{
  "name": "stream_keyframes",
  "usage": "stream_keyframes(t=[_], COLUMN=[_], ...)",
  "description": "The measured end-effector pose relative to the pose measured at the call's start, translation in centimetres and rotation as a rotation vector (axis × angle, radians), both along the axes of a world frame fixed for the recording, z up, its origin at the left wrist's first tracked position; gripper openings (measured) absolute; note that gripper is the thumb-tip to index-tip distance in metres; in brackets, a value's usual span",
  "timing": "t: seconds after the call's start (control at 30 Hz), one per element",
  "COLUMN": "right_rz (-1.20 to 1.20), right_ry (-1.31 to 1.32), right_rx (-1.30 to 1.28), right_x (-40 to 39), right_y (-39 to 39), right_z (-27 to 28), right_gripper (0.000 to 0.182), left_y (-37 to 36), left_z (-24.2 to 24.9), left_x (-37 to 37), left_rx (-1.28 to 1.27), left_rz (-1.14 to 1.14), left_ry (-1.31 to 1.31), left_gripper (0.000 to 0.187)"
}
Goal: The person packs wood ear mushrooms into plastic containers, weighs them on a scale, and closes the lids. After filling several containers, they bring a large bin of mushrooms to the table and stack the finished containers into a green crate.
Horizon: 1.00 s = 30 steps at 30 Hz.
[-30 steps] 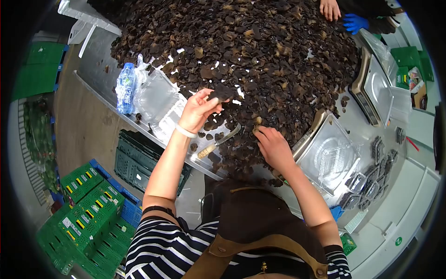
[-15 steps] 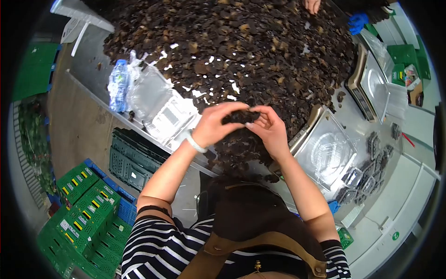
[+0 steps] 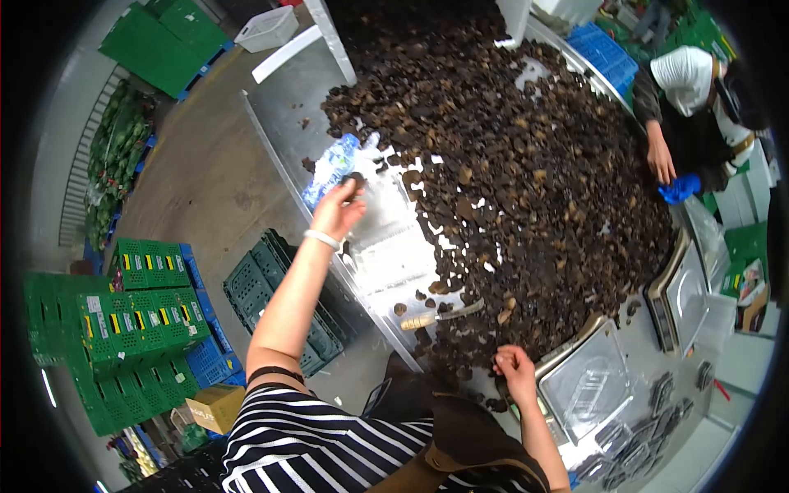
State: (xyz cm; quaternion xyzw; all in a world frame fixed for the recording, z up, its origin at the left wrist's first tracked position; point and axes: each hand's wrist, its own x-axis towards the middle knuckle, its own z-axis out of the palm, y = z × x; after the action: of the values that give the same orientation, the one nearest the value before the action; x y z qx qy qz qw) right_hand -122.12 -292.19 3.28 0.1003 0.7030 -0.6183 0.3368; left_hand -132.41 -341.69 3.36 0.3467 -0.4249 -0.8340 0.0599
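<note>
My left hand (image 3: 339, 212) reaches over the steel table's left edge and pinches a dark mushroom-like piece (image 3: 354, 177) beside a blue-labelled plastic bottle (image 3: 330, 168). Below the bottle lie shiny clear plastic trays (image 3: 388, 246). A large heap of dark brown pieces (image 3: 526, 181) covers the middle of the table. My right hand (image 3: 516, 366) is at the heap's near edge, left of a scale, its fingers curled; what they hold, if anything, is too small to name. Between my hands lies a knife with a wooden handle (image 3: 419, 321).
Two scales (image 3: 585, 382) (image 3: 686, 300) stand on the right, with several filled clear packs (image 3: 657, 394) nearby. Across the table are a co-worker's hand (image 3: 660, 156) and a blue glove (image 3: 680, 189). Green crates (image 3: 136, 324) and a dark folded crate stack (image 3: 267, 287) stand at left.
My hands have moved apart from the dark clump they held together. My left hand has gone toward the bottle, my right toward the near scale. The view has turned, and the knife now shows.
</note>
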Motion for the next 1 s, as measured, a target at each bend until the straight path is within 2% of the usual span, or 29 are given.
stream_keyframes(t=[0.03, 0.1, 0.17, 0.2, 0.23, 0.27, 0.3, 0.37, 0.43, 0.5, 0.53, 0.57, 0.63, 0.7, 0.73, 0.83, 0.87, 0.93, 0.97, 1.0], right_rz=[0.012, 0.039, 0.084, 0.094, 0.115, 0.124, 0.159, 0.281, 0.318, 0.426, 0.466, 0.515, 0.584, 0.564, 0.552, 0.653, 0.713, 0.837, 0.789, 0.740], right_ry=[-0.004, 0.012, 0.037, 0.034, 0.024, 0.022, 0.070, 0.235, 0.261, 0.398, 0.606, 0.807, 0.816, 0.833, 0.844, 0.866, 0.901, 0.976, 0.978, 0.977], right_rx=[0.023, 0.073, 0.104, 0.105, 0.114, 0.124, 0.115, 0.243, 0.277, 0.431, 0.525, 0.626, 0.767, 0.841, 0.877, 0.905, 0.923, 0.979, 1.001, 1.022], right_x=[0.1, 0.3, 0.2, 0.2, 0.0, -0.1, -0.2, -1.0, -1.5, -1.9, -2.6, -3.2, -4.3, -5.5, -6.1, -7.8, -8.5, -10.9, -12.5, -14.1], right_y=[0.3, 0.4, 0.4, 0.1, -0.1, -0.3, -0.4, -2.1, -2.6, -2.5, -2.8, -3.0, -2.7, -2.8, -2.9, -3.1, -3.2, -3.1, -2.7, -2.4], right_z=[0.0, 0.4, 0.4, 0.4, 0.5, 0.3, -0.1, 2.2, 2.1, 1.6, 2.0, 2.4, 2.3, 2.0, 1.8, -0.3, -1.2, -3.0, -3.4, -3.8], right_gripper=[0.016, 0.016, 0.017, 0.016, 0.016, 0.015, 0.016, 0.016, 0.021, 0.032, 0.039, 0.046, 0.057, 0.061, 0.064, 0.072, 0.071, 0.067, 0.065, 0.064], left_y=[-3.2, -9.4, -16.6, -20.3, -21.1, -22.4, -25.0, -22.3, -19.9, -12.8, -7.4, -3.2, 3.6, 11.2, 12.7, 14.7, 15.2, 16.8, 17.6, 18.4], left_z=[-1.0, -1.0, -0.7, 1.5, 6.6, 9.6, 10.8, 12.1, 8.7, 4.4, 2.9, 1.3, -3.3, -1.8, -3.0, -6.8, -6.9, -7.3, -7.3, -7.2], left_x=[-0.5, -2.0, -5.8, -8.2, -9.3, -10.7, -12.3, -14.9, -15.6, -15.5, -14.3, -13.1, -10.7, -8.1, -8.3, -10.8, -11.8, -12.7, -12.8, -12.4], left_rx=[-0.019, 0.129, 0.118, 0.163, -0.212, -0.336, -0.266, -0.605, -1.076, -1.265, -1.446, -1.371, -1.613, -1.827, -1.839, -1.851, -1.805, -1.706, -1.688, -1.595], left_rz=[0.068, 0.100, 0.188, 0.166, 0.209, 0.327, 0.374, 0.440, 0.121, -0.102, -0.169, -0.320, -0.628, -0.773, -0.785, -0.558, -0.572, -0.566, -0.555, -0.550], left_ry=[-0.050, -0.155, 0.056, 0.264, 0.194, 0.224, 0.184, -0.050, -0.125, 0.049, 0.197, 0.227, 0.348, 0.106, 0.061, -0.181, -0.260, -0.185, -0.105, 0.139], left_gripper=[0.030, 0.027, 0.026, 0.031, 0.046, 0.063, 0.076, 0.069, 0.060, 0.040, 0.037, 0.038, 0.052, 0.066, 0.075, 0.085, 0.089, 0.072, 0.063, 0.044])
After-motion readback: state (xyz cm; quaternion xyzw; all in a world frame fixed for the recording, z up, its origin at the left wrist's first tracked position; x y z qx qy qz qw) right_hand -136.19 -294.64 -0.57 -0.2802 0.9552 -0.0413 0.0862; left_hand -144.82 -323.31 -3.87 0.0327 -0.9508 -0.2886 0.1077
